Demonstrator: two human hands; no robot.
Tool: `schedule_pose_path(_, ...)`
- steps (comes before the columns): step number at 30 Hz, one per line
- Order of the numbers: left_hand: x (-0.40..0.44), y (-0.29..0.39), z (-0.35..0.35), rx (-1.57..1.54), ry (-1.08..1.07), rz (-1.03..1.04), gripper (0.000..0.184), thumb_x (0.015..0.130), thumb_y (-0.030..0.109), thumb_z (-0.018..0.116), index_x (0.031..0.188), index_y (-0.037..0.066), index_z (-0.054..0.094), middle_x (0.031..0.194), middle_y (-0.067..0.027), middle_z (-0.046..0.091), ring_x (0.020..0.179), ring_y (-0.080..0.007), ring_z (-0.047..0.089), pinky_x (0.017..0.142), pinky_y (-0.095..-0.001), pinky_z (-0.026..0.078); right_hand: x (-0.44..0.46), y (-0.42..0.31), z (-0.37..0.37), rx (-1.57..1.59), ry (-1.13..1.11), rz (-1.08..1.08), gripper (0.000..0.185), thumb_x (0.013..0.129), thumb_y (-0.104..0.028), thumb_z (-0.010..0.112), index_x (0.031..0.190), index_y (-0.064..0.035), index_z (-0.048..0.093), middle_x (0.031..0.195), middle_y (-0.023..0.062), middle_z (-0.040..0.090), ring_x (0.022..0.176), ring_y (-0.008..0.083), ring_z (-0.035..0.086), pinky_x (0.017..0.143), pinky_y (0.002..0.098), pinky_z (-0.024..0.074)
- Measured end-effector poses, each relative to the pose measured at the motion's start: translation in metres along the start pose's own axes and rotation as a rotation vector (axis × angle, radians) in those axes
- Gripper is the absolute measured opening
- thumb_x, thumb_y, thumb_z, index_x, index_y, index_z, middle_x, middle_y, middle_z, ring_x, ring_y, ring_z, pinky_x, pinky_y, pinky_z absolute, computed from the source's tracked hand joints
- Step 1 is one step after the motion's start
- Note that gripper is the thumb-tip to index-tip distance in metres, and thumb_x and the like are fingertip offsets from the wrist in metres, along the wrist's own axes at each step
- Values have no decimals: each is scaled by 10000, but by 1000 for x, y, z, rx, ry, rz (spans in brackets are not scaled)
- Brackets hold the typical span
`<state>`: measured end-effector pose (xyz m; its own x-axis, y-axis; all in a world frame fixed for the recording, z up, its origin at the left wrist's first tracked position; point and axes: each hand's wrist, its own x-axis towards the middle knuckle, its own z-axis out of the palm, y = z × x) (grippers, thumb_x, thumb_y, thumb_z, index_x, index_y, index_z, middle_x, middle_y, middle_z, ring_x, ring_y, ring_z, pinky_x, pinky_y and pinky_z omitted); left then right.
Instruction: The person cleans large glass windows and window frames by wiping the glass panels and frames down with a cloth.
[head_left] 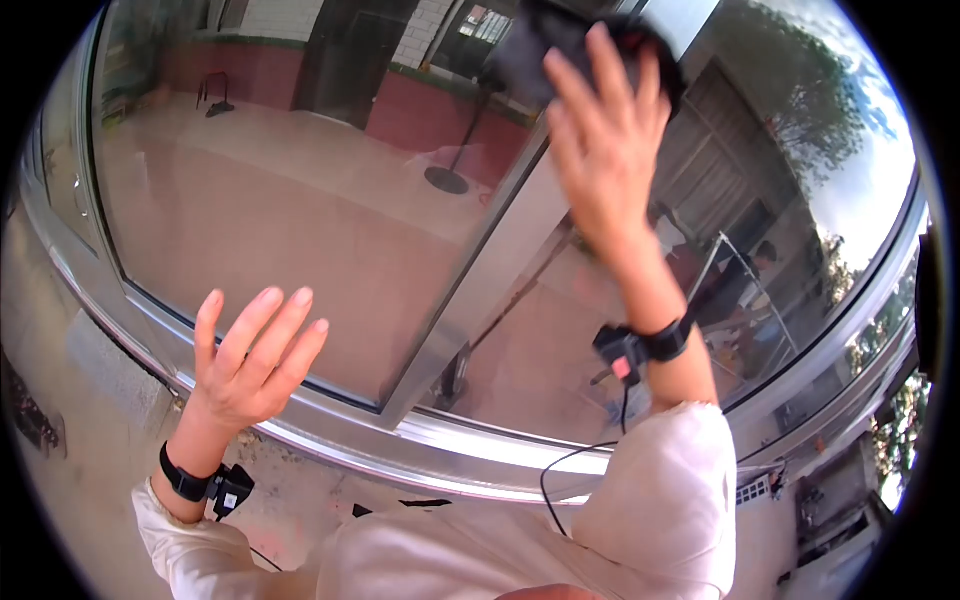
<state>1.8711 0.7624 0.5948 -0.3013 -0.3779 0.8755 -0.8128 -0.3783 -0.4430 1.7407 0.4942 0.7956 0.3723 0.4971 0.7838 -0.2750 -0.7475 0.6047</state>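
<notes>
My right hand [612, 140] is raised high, its fingers spread over a dark cloth [525, 55] at the upper middle of the window. The cloth is blurred and partly covered by the hand, and it seems to lie against the metal frame and the glass. Lower on the left, my left hand [250, 365] holds nothing, its fingers apart and pointing up in front of the glass pane [290, 230]. Whether it touches the pane I cannot tell. Each wrist wears a black strap with a small box on it.
A metal upright [470, 290] divides the window, and a sill rail [480, 455] runs along its bottom. A black cable [545, 480] hangs from the right wrist. A stand with a round base [447, 180] shows through the glass. A person [740, 280] appears in the right pane.
</notes>
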Motion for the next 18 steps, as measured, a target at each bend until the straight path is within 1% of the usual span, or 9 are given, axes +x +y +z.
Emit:
schedule_pose_path(1,8,1,5,-84,47,-41,269,814,135,652,1072,194,601,1170,-20,614,1123,-216,531,999,-507,375,-37,-30,-2,51,-114,24,445,739,-135,675,1180,-173,630,1401,85,430,1301,427,304,993,560,268)
schedule_pose_path(3,28,5,19,-243,114,-41,304,819,138,640,1114,170,574,1167,-54,618,1108,-236,557,976,-454,415,-112,-83,4,118,-268,85,508,697,-186,699,1198,-187,613,1382,6,444,1230,343,374,922,547,316)
schedule_pose_path(5,49,12,31,-297,113,-17,301,826,150,621,1123,169,575,1167,-58,618,1113,-238,558,975,-445,417,-168,-127,6,160,-368,98,499,736,-203,662,1231,-204,593,1363,-49,453,1131,272,429,875,469,353)
schedule_pose_path(6,58,15,41,-331,141,20,265,818,92,581,1079,137,591,1177,-101,609,1123,-286,547,967,-467,422,-190,-143,9,152,-364,86,491,758,-203,639,1245,-211,581,1355,-74,452,1092,237,440,856,438,364)
schedule_pose_path(9,90,20,62,-313,136,107,307,843,167,554,1148,153,587,1236,-50,584,1158,-224,531,991,-453,401,-234,-168,13,240,-391,39,499,761,-183,620,1257,-215,573,1353,-84,448,1081,203,443,857,405,369)
schedule_pose_path(12,119,24,78,-237,155,171,319,842,157,548,1158,157,583,1271,-39,560,1187,-208,510,1002,-463,387,-250,-156,4,366,-526,-45,528,676,-127,646,1198,-200,617,1333,-70,492,1119,223,441,905,433,367)
schedule_pose_path(14,138,29,75,-239,160,199,349,821,155,564,1170,153,576,1303,-36,536,1213,-204,492,1027,-475,355,-246,-134,-8,625,-618,-186,515,649,-113,625,1161,-166,626,1307,-52,519,1126,199,470,897,393,390)
schedule_pose_path(16,160,32,73,-190,139,187,394,794,153,587,1187,144,565,1324,-41,521,1221,-213,488,1053,-482,316,-242,-99,-32,928,-672,-221,419,660,-118,608,1078,-102,632,1223,29,572,1124,237,528,871,374,477)
schedule_pose_path(18,181,30,73,-165,232,235,429,776,154,603,1201,133,557,1338,-50,508,1239,-229,470,1069,-485,287,-227,-58,-65,863,-711,-201,328,715,-98,590,1041,-92,624,1161,36,575,1125,227,512,873,356,494)
